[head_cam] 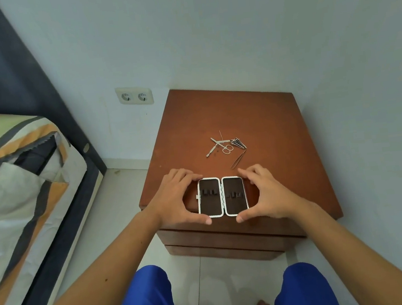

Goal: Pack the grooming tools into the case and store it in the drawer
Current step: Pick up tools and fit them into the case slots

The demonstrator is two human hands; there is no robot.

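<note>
A white-rimmed case (pixel 221 197) lies spread flat with its lid folded out, dark lining up, near the front edge of a brown nightstand (pixel 261 120). My left hand (pixel 175 200) grips its left half, fingers at the top corner and thumb at the bottom edge. My right hand (pixel 264 192) grips the right half the same way. Behind the case lie the metal grooming tools: small scissors (pixel 227 149), a slim pusher tool (pixel 212 149), a bundle of dark thin tools (pixel 239 143) and tweezers (pixel 238 161). Drawer fronts (pixel 224 237) below the top are closed.
A bed with a striped cover (pixel 17 173) stands to the left, with a strip of tiled floor (pixel 115 199) between it and the nightstand. A double wall socket (pixel 134 96) sits on the wall behind. My knees in blue trousers (pixel 146 301) are below.
</note>
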